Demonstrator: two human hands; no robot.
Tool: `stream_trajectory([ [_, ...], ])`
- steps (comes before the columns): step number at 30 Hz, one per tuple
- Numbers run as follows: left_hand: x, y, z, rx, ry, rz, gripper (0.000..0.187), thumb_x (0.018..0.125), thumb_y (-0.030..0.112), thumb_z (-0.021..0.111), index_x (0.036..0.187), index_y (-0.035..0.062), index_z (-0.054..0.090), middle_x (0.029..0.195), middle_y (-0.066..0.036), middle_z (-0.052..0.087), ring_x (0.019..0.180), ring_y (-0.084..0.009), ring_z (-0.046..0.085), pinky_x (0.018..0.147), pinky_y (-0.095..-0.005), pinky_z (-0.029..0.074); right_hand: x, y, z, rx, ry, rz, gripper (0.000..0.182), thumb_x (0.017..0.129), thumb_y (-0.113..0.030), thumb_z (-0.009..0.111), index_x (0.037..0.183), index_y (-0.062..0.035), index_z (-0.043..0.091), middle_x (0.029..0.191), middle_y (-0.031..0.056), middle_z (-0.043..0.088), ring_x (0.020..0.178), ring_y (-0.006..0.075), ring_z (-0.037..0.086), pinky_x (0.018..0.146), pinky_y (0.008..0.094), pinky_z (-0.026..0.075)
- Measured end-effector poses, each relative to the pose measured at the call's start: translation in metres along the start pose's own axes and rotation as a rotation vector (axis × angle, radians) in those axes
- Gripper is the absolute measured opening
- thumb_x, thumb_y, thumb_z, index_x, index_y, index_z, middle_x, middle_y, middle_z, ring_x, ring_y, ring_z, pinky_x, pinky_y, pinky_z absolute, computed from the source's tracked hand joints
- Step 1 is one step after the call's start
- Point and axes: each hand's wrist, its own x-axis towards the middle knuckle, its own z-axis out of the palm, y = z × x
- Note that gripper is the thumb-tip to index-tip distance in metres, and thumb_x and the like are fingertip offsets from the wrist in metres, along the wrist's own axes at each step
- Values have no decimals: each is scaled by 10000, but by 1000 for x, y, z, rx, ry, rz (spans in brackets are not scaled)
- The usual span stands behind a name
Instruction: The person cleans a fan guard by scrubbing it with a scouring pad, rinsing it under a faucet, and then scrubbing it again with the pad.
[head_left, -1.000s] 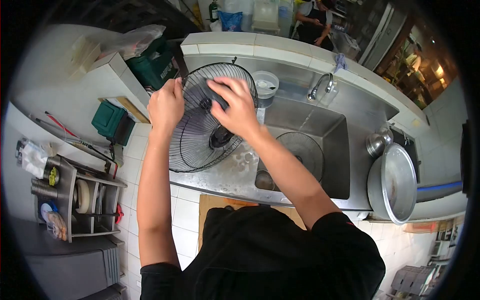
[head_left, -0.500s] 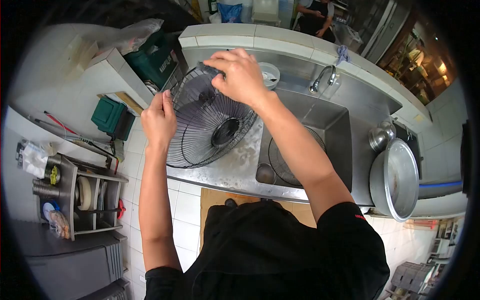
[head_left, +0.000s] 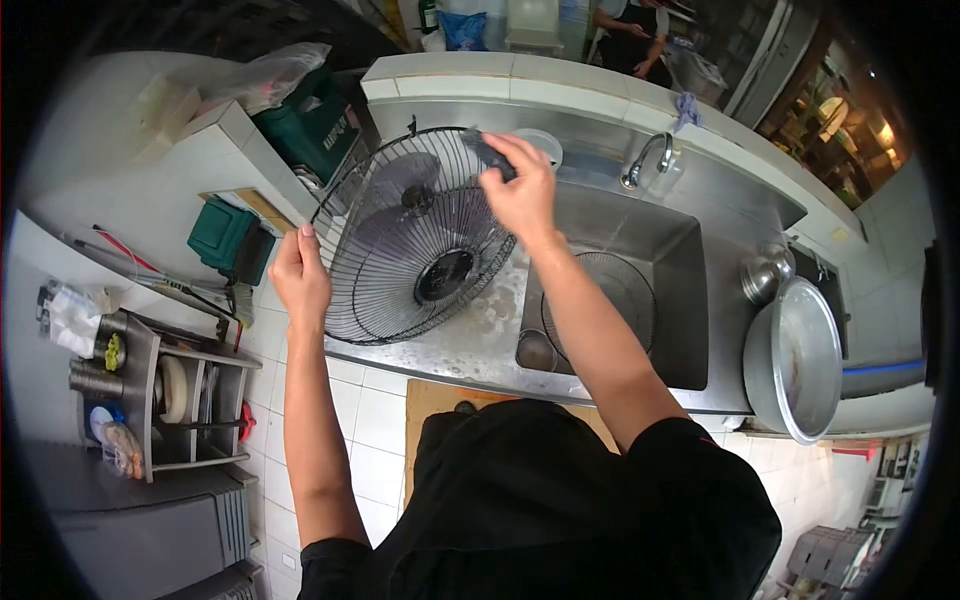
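Observation:
A black wire fan guard (head_left: 445,275) is held tilted over the steel counter beside the sink. My left hand (head_left: 300,275) is closed on its left rim. At the upper right rim, my right hand (head_left: 523,190) presses a dark grey scrubbing pad (head_left: 488,155) to the wires; the pad is partly hidden by my fingers. Dark translucent fan blades (head_left: 400,185) show through the wires, behind the guard's upper part. In the sink (head_left: 680,330) lies another round wire guard (head_left: 625,290), partly covered by my right forearm, with a small round cup (head_left: 536,350) near it.
A tap (head_left: 650,160) runs a thin stream into the sink. A large metal basin (head_left: 800,360) leans at the counter's right end, near metal bowls (head_left: 768,272). A white bowl (head_left: 543,145) sits behind my right hand. Beyond the tiled ledge (head_left: 560,95) is another person (head_left: 635,40).
My right hand has moved right and down along the rim with the pad. My left hand has shifted left and down, and the guard has turned with it, baring more of its upper rim.

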Motion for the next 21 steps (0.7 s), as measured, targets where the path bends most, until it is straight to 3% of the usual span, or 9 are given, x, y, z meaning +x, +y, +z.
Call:
stream_trajectory([
  [2, -1, -8, -8, -87, -60, -34, 432, 1079, 233, 584, 733, -2, 478, 634, 6, 439, 627, -58, 369, 537, -274, 309, 4, 22, -5, 102, -53, 23, 417, 732, -109, 688, 1137, -123, 785, 1190, 90, 738, 1094, 321, 647, 995, 421, 514],
  [4, 11, -7, -16, -71, -143, -94, 443, 1070, 300, 583, 765, -19, 547, 647, -17, 461, 628, -74, 393, 556, -288, 328, 12, 16, -12, 110, -122, -3, 426, 738, -88, 675, 1149, -116, 782, 1198, 98, 738, 1100, 322, 657, 1002, 411, 518],
  [6, 30, 27, -16, 149, -275, -173, 493, 1015, 443, 596, 831, -6, 681, 610, -113, 574, 579, -212, 517, 591, -384, 420, 16, 2, -18, 113, -192, -24, 435, 743, -68, 661, 1160, -108, 780, 1206, 106, 739, 1105, 322, 668, 1009, 402, 521],
  [7, 37, 39, -6, 163, -241, -118, 578, 992, 573, 559, 894, 36, 749, 670, -158, 657, 668, -321, 645, 688, -441, 494, 16, -11, -17, 114, -276, -80, 438, 745, -73, 667, 1167, -107, 776, 1212, 103, 738, 1110, 319, 665, 1009, 403, 522],
  [10, 48, 82, 20, 337, -184, -189, 534, 988, 549, 591, 907, 52, 769, 738, -202, 699, 772, -403, 703, 738, -465, 529, 13, -42, -3, 66, -364, -190, 435, 758, -96, 693, 1185, -128, 771, 1226, 80, 723, 1114, 305, 643, 998, 410, 522],
  [13, 45, 85, 34, 397, -136, -68, 515, 987, 535, 608, 893, 57, 773, 728, -204, 699, 757, -425, 699, 705, -483, 533, 23, -57, 2, -92, -214, -243, 371, 776, -154, 711, 1133, -208, 797, 1196, -3, 708, 1143, 274, 594, 958, 452, 493],
  [17, 44, 87, 34, 382, -197, -34, 486, 989, 506, 621, 879, 56, 770, 705, -194, 695, 706, -422, 688, 666, -493, 526, 44, -48, -2, -195, -312, -421, 373, 754, -168, 721, 1109, -244, 805, 1189, -53, 711, 1138, 258, 598, 942, 436, 482],
  [21, 40, 94, 38, 352, -202, 5, 491, 991, 516, 616, 882, 62, 767, 699, -186, 687, 698, -413, 683, 668, -483, 527, 47, -39, -11, -259, -276, -452, 400, 754, -152, 724, 1134, -249, 801, 1202, -64, 703, 1145, 247, 593, 968, 431, 489],
])
